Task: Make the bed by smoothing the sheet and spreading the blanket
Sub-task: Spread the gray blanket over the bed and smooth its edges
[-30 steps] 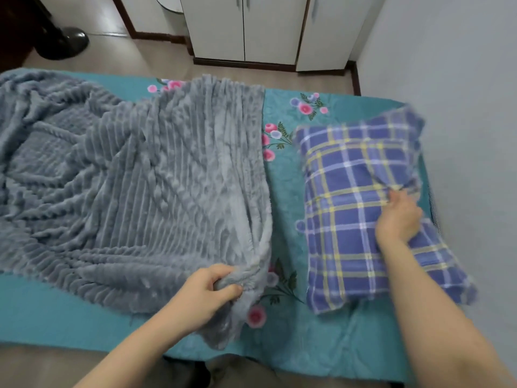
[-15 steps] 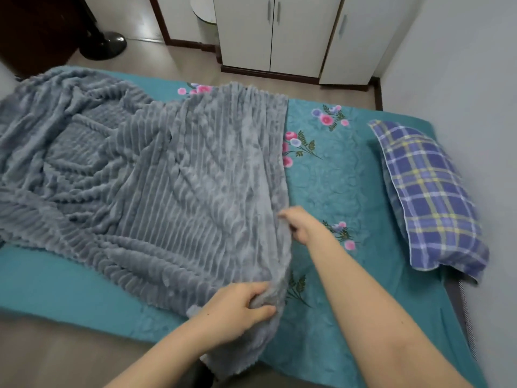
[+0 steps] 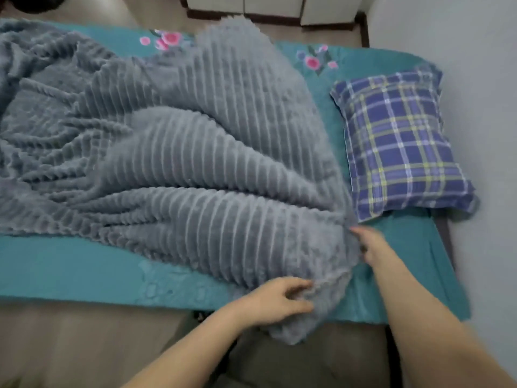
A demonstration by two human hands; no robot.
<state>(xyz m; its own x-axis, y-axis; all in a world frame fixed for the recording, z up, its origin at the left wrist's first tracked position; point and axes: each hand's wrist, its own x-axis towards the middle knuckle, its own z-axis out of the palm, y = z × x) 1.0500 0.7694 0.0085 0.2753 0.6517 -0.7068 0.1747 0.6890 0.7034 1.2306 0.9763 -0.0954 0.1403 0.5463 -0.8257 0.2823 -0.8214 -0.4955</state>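
Blanket (image 3: 195,163): grey, ribbed plush, lying rumpled over the left and middle of the bed in long folds that converge toward its near right corner; that corner hangs over the near edge of the bed; its right edge runs just beside the pillow. Sheet (image 3: 70,270): teal with pink flower print, under the blanket; bare along the near edge at left, at the far edge, and in a strip at right around the pillow. Pillow (image 3: 397,147): blue plaid with yellow and white lines, flat on the sheet at the right end, close to the wall (image 3: 475,79). Left hand (image 3: 277,301): at the blanket's near corner by the bed's edge; fingers (image 3: 300,285) curled over the plush with the thumb below, gripping a bunch of fabric between them. Right hand (image 3: 372,247): motion-blurred, just beyond and to the right of the left hand, near the pillow's near corner; its fingertips meet the blanket's gathered right edge; whether they pinch the fabric or only touch it cannot be told. Both forearms: bare, reaching in from the bottom. Floor (image 3: 84,345): brownish, in front of the bed. Cabinet (image 3: 274,7): white, only its base visible beyond the far edge.
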